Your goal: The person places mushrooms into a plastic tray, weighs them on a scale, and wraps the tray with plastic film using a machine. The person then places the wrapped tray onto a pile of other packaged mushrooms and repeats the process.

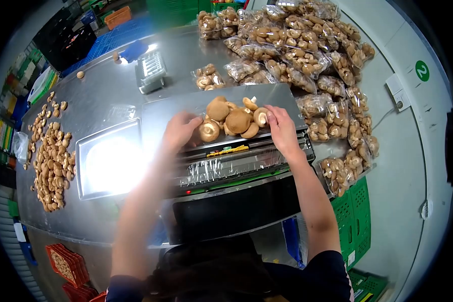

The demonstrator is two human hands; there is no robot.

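Observation:
A pile of brown mushrooms [237, 122] lies on the flat metal top of a wrapping machine [161, 108], in the middle of the view. At the pile's left side is my left hand [181, 132], smeared by motion, its fingertips close to the leftmost mushroom; its grip is unclear. My right hand [283, 132] is at the right side, its thumb and fingers closed against the edge of a pale-gilled mushroom [260, 117]. Clear film [221, 171] shows on the machine below the pile.
Loose mushrooms [53, 166] are heaped at the left. A shiny metal tray or plate [80, 173] is left of the machine, near a clear plastic tray stack [151, 70]. Bagged mushrooms [302, 45] pile up at the back right. Green crates [360, 211] stand at the lower right.

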